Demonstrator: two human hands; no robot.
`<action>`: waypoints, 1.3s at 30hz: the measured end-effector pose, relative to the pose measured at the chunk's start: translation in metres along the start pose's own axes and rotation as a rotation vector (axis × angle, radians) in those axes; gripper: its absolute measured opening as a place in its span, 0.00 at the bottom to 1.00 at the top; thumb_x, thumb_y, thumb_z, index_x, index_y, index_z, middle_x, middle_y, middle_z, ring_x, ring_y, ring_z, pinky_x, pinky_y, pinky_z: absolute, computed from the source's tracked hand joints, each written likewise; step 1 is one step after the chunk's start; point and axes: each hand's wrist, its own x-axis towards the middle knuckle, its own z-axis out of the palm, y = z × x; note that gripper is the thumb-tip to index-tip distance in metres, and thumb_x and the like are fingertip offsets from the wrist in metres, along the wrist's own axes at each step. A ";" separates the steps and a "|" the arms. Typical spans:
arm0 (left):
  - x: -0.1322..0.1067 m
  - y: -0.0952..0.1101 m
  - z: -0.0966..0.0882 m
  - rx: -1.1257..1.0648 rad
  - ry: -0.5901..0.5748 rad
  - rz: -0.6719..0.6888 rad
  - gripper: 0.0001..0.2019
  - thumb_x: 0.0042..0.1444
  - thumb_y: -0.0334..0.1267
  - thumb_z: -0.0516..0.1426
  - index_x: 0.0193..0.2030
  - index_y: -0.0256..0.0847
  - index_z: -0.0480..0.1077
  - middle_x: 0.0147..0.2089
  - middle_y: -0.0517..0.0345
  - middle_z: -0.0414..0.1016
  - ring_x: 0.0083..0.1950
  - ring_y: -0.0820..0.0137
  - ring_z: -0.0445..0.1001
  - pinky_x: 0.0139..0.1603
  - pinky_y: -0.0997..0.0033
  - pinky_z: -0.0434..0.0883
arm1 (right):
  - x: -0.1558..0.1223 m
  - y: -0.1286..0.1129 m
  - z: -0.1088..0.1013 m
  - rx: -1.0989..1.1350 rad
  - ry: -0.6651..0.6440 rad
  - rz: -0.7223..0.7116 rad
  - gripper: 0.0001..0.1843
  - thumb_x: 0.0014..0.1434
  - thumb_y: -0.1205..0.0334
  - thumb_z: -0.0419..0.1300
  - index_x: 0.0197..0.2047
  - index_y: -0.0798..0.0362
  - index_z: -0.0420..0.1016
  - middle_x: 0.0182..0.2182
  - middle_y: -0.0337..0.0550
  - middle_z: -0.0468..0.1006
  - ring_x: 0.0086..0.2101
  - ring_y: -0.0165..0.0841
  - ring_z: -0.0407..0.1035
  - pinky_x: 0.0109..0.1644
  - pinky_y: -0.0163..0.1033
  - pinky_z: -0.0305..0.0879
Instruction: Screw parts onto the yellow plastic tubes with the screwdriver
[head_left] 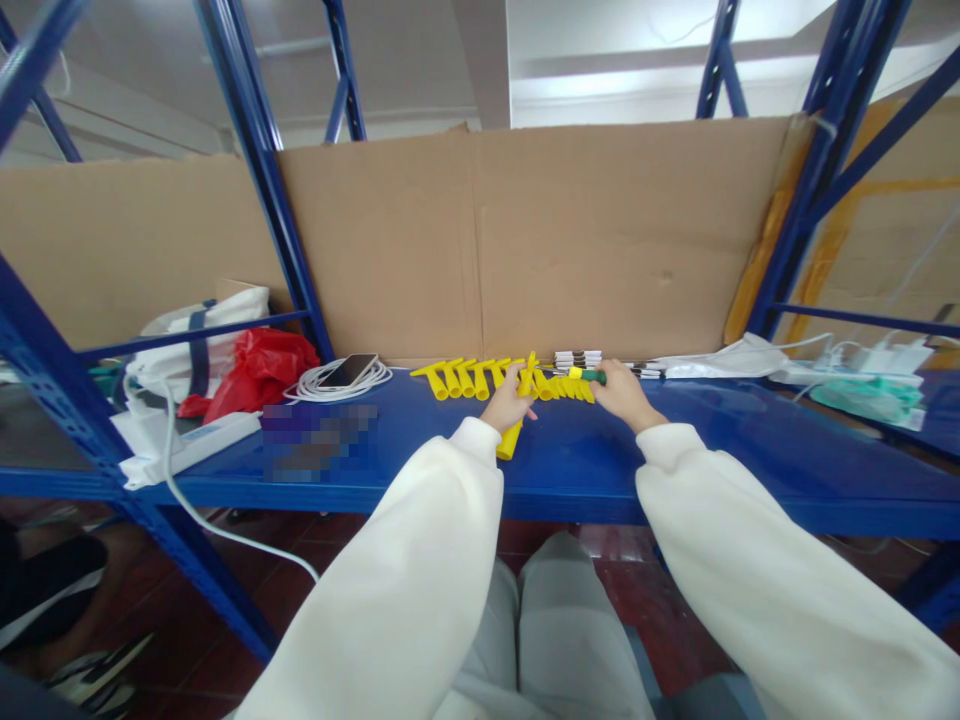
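My left hand (505, 403) is closed around a yellow T-shaped plastic piece (511, 441), with its tube end pointing down toward me. In my right hand (624, 394) is a screwdriver (589, 375) with a green and yellow handle. Its thin shaft points left at the upper part of the held piece; whether the tip touches it I cannot tell. Behind and left of my left hand lies a row of similar yellow pieces (465, 381). More small yellow parts (574, 390) sit between my hands. Just beyond them are white-and-black bundled items (577, 358).
A phone (351, 370) rests on a coiled white cable (307, 385). Left of it are a red plastic bag (262, 370) and a white power strip (221, 434). Cardboard (600, 240) backs the blue shelf (735, 430). Chargers and a green bag (866, 398) lie right. A person's leg shows lower left.
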 end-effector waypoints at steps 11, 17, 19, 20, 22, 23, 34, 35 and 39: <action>-0.002 0.003 0.000 -0.028 0.003 0.004 0.32 0.54 0.20 0.53 0.64 0.44 0.55 0.46 0.59 0.72 0.22 0.82 0.72 0.21 0.82 0.71 | 0.000 0.004 0.004 0.020 -0.038 0.030 0.13 0.55 0.69 0.59 0.45 0.53 0.74 0.41 0.52 0.81 0.41 0.41 0.75 0.44 0.38 0.66; -0.003 0.005 0.001 -0.054 0.013 0.007 0.32 0.53 0.18 0.53 0.64 0.43 0.56 0.47 0.59 0.72 0.23 0.83 0.72 0.24 0.80 0.75 | 0.000 0.003 0.004 -0.010 -0.069 0.026 0.13 0.54 0.67 0.61 0.44 0.53 0.74 0.40 0.50 0.81 0.39 0.41 0.75 0.42 0.39 0.66; -0.002 0.004 0.002 -0.063 0.013 0.015 0.32 0.52 0.18 0.53 0.64 0.44 0.57 0.48 0.58 0.72 0.25 0.82 0.73 0.25 0.80 0.75 | -0.003 -0.001 0.001 -0.029 -0.144 0.081 0.14 0.55 0.65 0.62 0.46 0.52 0.73 0.37 0.48 0.82 0.35 0.40 0.75 0.38 0.38 0.65; -0.001 0.003 0.002 -0.066 0.012 0.019 0.33 0.52 0.18 0.53 0.64 0.44 0.57 0.48 0.58 0.72 0.26 0.81 0.73 0.25 0.80 0.75 | -0.004 -0.002 0.000 -0.038 -0.170 0.099 0.14 0.55 0.64 0.62 0.46 0.52 0.73 0.36 0.48 0.82 0.35 0.40 0.75 0.37 0.37 0.64; 0.000 0.001 0.001 -0.063 0.007 0.021 0.33 0.52 0.19 0.54 0.64 0.44 0.56 0.47 0.59 0.73 0.26 0.81 0.73 0.25 0.80 0.75 | -0.005 -0.005 -0.002 -0.048 -0.190 0.113 0.14 0.56 0.64 0.62 0.47 0.52 0.73 0.37 0.50 0.82 0.36 0.41 0.76 0.38 0.38 0.64; 0.000 0.000 0.001 -0.060 0.003 0.020 0.33 0.52 0.19 0.54 0.64 0.45 0.56 0.46 0.59 0.73 0.25 0.81 0.73 0.25 0.80 0.75 | -0.005 -0.006 -0.003 -0.047 -0.189 0.113 0.14 0.57 0.65 0.61 0.47 0.53 0.73 0.38 0.50 0.83 0.37 0.41 0.76 0.39 0.38 0.64; -0.005 0.008 0.001 -0.080 0.006 0.012 0.34 0.52 0.19 0.53 0.65 0.45 0.57 0.48 0.58 0.73 0.29 0.80 0.75 0.25 0.83 0.74 | -0.004 -0.003 -0.001 -0.073 -0.199 0.091 0.15 0.55 0.64 0.62 0.47 0.52 0.73 0.38 0.49 0.83 0.37 0.40 0.76 0.38 0.37 0.64; -0.006 0.009 0.002 -0.078 0.009 0.008 0.34 0.52 0.19 0.53 0.65 0.44 0.57 0.48 0.57 0.73 0.29 0.80 0.75 0.25 0.82 0.75 | -0.005 -0.003 -0.001 -0.073 -0.207 0.090 0.14 0.55 0.64 0.62 0.46 0.52 0.73 0.37 0.49 0.83 0.36 0.40 0.76 0.38 0.37 0.64; -0.006 0.009 0.001 -0.050 0.017 -0.012 0.34 0.53 0.19 0.52 0.66 0.43 0.57 0.49 0.56 0.73 0.26 0.81 0.73 0.25 0.80 0.76 | -0.003 -0.003 0.001 -0.040 -0.188 0.058 0.09 0.55 0.65 0.61 0.42 0.51 0.73 0.36 0.48 0.83 0.37 0.39 0.76 0.38 0.36 0.64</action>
